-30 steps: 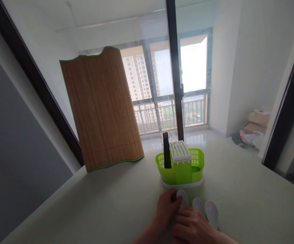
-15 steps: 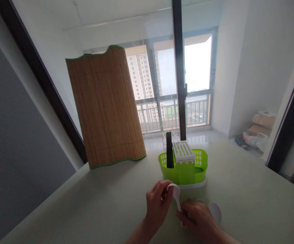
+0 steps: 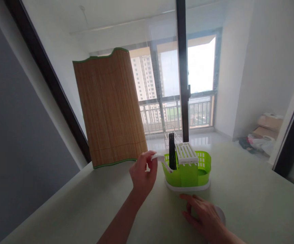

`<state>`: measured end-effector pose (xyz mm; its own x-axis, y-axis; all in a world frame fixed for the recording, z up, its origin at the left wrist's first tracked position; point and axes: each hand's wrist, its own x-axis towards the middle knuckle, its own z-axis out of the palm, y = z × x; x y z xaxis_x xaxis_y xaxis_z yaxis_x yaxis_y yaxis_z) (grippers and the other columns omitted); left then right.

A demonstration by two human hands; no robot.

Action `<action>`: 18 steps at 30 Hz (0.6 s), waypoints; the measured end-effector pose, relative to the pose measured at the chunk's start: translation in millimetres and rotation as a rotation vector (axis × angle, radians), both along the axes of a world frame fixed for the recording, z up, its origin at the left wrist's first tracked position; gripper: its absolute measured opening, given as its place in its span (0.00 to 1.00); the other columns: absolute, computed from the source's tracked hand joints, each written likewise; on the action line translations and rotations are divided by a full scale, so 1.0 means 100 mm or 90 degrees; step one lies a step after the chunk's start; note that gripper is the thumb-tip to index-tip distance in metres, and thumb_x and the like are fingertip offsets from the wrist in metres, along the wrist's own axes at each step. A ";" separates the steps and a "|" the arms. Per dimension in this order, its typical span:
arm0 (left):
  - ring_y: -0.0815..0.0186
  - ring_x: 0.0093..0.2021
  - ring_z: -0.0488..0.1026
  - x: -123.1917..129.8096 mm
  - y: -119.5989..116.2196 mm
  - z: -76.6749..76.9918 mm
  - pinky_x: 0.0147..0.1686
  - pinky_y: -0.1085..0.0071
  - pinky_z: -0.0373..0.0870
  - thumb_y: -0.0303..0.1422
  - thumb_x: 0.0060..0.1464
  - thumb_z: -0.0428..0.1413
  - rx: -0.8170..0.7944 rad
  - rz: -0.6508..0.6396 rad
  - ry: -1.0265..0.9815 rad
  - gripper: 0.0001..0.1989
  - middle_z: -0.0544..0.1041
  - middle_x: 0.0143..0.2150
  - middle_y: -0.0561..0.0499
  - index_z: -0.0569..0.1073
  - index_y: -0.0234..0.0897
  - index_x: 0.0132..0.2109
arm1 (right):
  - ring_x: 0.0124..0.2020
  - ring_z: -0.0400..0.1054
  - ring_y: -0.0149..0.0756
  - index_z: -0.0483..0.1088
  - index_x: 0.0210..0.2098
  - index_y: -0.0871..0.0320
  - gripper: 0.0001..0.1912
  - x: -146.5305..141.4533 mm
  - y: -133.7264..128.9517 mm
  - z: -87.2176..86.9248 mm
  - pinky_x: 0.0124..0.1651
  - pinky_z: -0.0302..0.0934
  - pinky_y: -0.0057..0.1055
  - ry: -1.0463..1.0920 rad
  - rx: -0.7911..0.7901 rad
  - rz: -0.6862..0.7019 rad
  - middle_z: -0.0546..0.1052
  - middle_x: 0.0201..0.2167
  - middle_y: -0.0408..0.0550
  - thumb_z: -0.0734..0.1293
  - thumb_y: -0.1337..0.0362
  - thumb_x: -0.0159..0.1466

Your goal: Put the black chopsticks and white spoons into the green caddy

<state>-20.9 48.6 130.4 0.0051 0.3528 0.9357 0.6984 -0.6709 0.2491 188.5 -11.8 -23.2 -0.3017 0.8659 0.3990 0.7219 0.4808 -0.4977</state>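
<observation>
A white spoon [image 3: 163, 162] is pinched by its bowl end in my left hand [image 3: 144, 173], its handle slanting down across the left front of a green basket [image 3: 189, 176]. Black chopsticks [image 3: 172, 151] stand in the basket's left part, beside a white slotted rack [image 3: 187, 153] at its middle. My right hand [image 3: 202, 216] hovers low in front of the basket, thumb and fingers apart, with nothing between them. Partly hidden behind that hand, a white spoon bowl [image 3: 220, 214] lies on the table.
A brown bamboo mat [image 3: 111, 112] with green edging stands upright at the back left of the pale table [image 3: 80, 206]. Behind the basket is a wire rack [image 3: 169, 133]. Boxes and bags [image 3: 262, 137] lie on the floor at the far right.
My left hand has lifted the white spoon up and left to the basket's left side. My right hand has let go of the spoon's handle and opened.
</observation>
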 end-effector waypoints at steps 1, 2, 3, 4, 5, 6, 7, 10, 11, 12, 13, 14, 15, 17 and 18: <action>0.74 0.23 0.66 0.00 0.08 0.09 0.27 0.78 0.62 0.35 0.59 0.53 -0.006 0.014 -0.012 0.07 0.73 0.28 0.57 0.72 0.38 0.41 | 0.37 0.71 0.38 0.64 0.56 0.53 0.20 0.00 0.00 0.00 0.40 0.59 0.31 -0.008 0.007 0.004 0.76 0.35 0.44 0.63 0.66 0.63; 0.74 0.24 0.67 0.01 0.16 0.16 0.27 0.77 0.62 0.36 0.60 0.52 -0.019 0.026 -0.014 0.08 0.74 0.28 0.56 0.72 0.38 0.41 | 0.36 0.71 0.38 0.64 0.55 0.53 0.20 0.01 0.00 0.00 0.39 0.59 0.31 -0.016 0.012 0.009 0.76 0.34 0.44 0.63 0.66 0.63; 0.73 0.25 0.68 0.03 0.24 0.20 0.28 0.77 0.62 0.37 0.60 0.51 -0.039 0.036 -0.007 0.09 0.74 0.29 0.56 0.73 0.38 0.42 | 0.36 0.71 0.39 0.65 0.55 0.53 0.20 0.00 0.00 0.00 0.39 0.59 0.32 -0.023 0.018 0.012 0.76 0.33 0.44 0.63 0.67 0.63; 0.72 0.26 0.69 0.05 0.33 0.22 0.28 0.76 0.61 0.38 0.61 0.51 -0.064 0.046 0.011 0.10 0.75 0.29 0.56 0.73 0.39 0.42 | 0.36 0.71 0.39 0.65 0.55 0.53 0.20 0.00 0.00 0.00 0.38 0.59 0.32 -0.028 0.024 0.015 0.76 0.33 0.44 0.63 0.67 0.62; 0.71 0.27 0.70 0.08 0.41 0.21 0.28 0.76 0.60 0.39 0.61 0.50 -0.096 0.057 0.040 0.11 0.75 0.29 0.55 0.73 0.39 0.43 | 0.35 0.71 0.39 0.65 0.54 0.53 0.20 0.00 0.00 0.00 0.38 0.59 0.31 -0.031 0.028 0.017 0.76 0.33 0.44 0.63 0.67 0.62; 0.71 0.28 0.71 0.12 0.49 0.19 0.28 0.75 0.59 0.39 0.62 0.49 -0.132 0.069 0.078 0.12 0.76 0.30 0.55 0.73 0.40 0.44 | 0.35 0.71 0.39 0.66 0.54 0.53 0.20 0.00 0.00 -0.01 0.38 0.59 0.31 -0.032 0.031 0.018 0.76 0.32 0.44 0.63 0.68 0.62; 0.70 0.28 0.72 0.15 0.56 0.14 0.27 0.75 0.58 0.39 0.62 0.48 -0.170 0.080 0.121 0.12 0.76 0.30 0.55 0.72 0.41 0.44 | 0.35 0.71 0.39 0.66 0.54 0.53 0.20 -0.01 0.01 -0.01 0.38 0.58 0.31 -0.033 0.033 0.018 0.76 0.33 0.44 0.63 0.68 0.61; 0.68 0.30 0.73 0.23 0.75 -0.04 0.26 0.73 0.54 0.38 0.63 0.46 -0.267 0.104 0.228 0.11 0.78 0.32 0.54 0.71 0.42 0.45 | 0.36 0.70 0.39 0.67 0.53 0.52 0.21 0.00 0.02 -0.02 0.38 0.58 0.31 -0.043 0.038 0.018 0.76 0.32 0.43 0.64 0.69 0.61; 0.67 0.30 0.73 0.25 0.79 -0.10 0.26 0.73 0.54 0.38 0.63 0.45 -0.290 0.109 0.248 0.11 0.78 0.33 0.54 0.71 0.43 0.45 | 0.36 0.70 0.39 0.67 0.53 0.52 0.21 0.01 0.02 -0.02 0.38 0.57 0.31 -0.049 0.040 0.020 0.76 0.33 0.43 0.64 0.69 0.61; 0.67 0.30 0.73 0.26 0.83 -0.15 0.26 0.73 0.54 0.38 0.63 0.45 -0.308 0.115 0.261 0.12 0.78 0.33 0.55 0.71 0.43 0.45 | 0.36 0.70 0.39 0.67 0.53 0.52 0.21 0.01 0.03 -0.03 0.37 0.57 0.31 -0.055 0.042 0.023 0.76 0.33 0.43 0.64 0.69 0.61; 0.66 0.31 0.73 0.27 0.86 -0.19 0.26 0.72 0.54 0.39 0.64 0.44 -0.321 0.120 0.269 0.12 0.78 0.33 0.55 0.70 0.43 0.45 | 0.36 0.70 0.38 0.67 0.53 0.52 0.21 0.02 0.03 -0.03 0.37 0.57 0.30 -0.060 0.045 0.026 0.76 0.33 0.43 0.64 0.69 0.61; 0.66 0.31 0.74 0.27 0.89 -0.23 0.27 0.72 0.55 0.39 0.64 0.43 -0.331 0.124 0.276 0.13 0.78 0.34 0.54 0.70 0.43 0.45 | 0.36 0.70 0.38 0.67 0.53 0.52 0.21 0.02 0.04 -0.03 0.37 0.57 0.30 -0.065 0.047 0.027 0.76 0.33 0.43 0.64 0.69 0.61; 0.66 0.31 0.74 0.27 0.91 -0.26 0.27 0.72 0.55 0.40 0.64 0.43 -0.339 0.127 0.281 0.13 0.78 0.34 0.54 0.70 0.43 0.45 | 0.35 0.70 0.38 0.67 0.53 0.51 0.21 0.02 0.04 -0.04 0.36 0.56 0.30 -0.069 0.050 0.027 0.76 0.33 0.43 0.64 0.69 0.60; 0.65 0.31 0.74 0.28 0.94 -0.31 0.27 0.72 0.56 0.41 0.64 0.42 -0.352 0.130 0.288 0.14 0.78 0.33 0.54 0.70 0.43 0.44 | 0.35 0.70 0.38 0.68 0.52 0.51 0.20 0.02 0.04 -0.03 0.35 0.56 0.30 -0.074 0.052 0.028 0.76 0.32 0.42 0.64 0.69 0.60; 0.65 0.30 0.74 0.28 0.96 -0.33 0.27 0.72 0.56 0.41 0.64 0.43 -0.358 0.133 0.289 0.14 0.78 0.32 0.53 0.70 0.43 0.44 | 0.35 0.70 0.38 0.68 0.51 0.51 0.20 0.01 0.04 -0.02 0.35 0.56 0.30 -0.076 0.051 0.031 0.76 0.32 0.42 0.64 0.69 0.60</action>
